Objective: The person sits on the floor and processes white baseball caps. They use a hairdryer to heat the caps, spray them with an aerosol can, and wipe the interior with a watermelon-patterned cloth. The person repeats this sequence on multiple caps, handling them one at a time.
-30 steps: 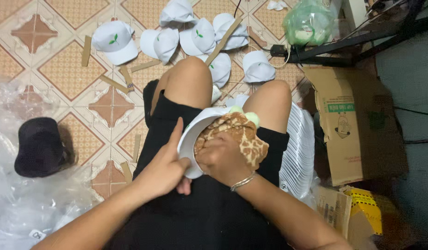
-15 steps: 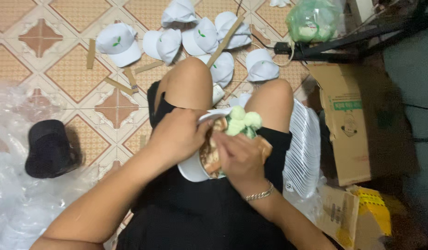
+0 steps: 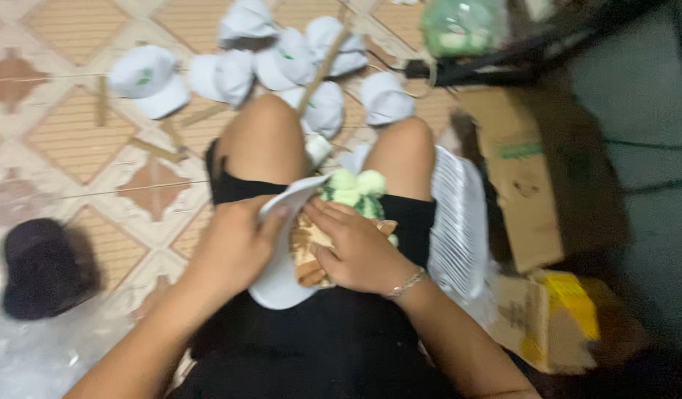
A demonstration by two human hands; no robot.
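White cap (image 3: 282, 277) is held on the lap, its edge clasped by the left hand (image 3: 234, 247). One brown patterned toy (image 3: 311, 247) is pressed into it by the right hand (image 3: 359, 255), fingers closed on it. About seven white caps (image 3: 234, 74) are scattered on the floor (image 3: 60, 148); one black cap (image 3: 42, 270) lies far left.

Both forearms come in from 6 o'clock and meet over the lap. L hand (image 3: 234, 247) curled, thumb up top, fingers (image 3: 271, 219) pointing to 2 o'clock, clamped shut. R hand (image 3: 355, 247) palm down, fingers (image 3: 322, 214) spread toward 10 o'clock, pressing; bracelet on R wrist. Knees bent, at 12 o'clock.
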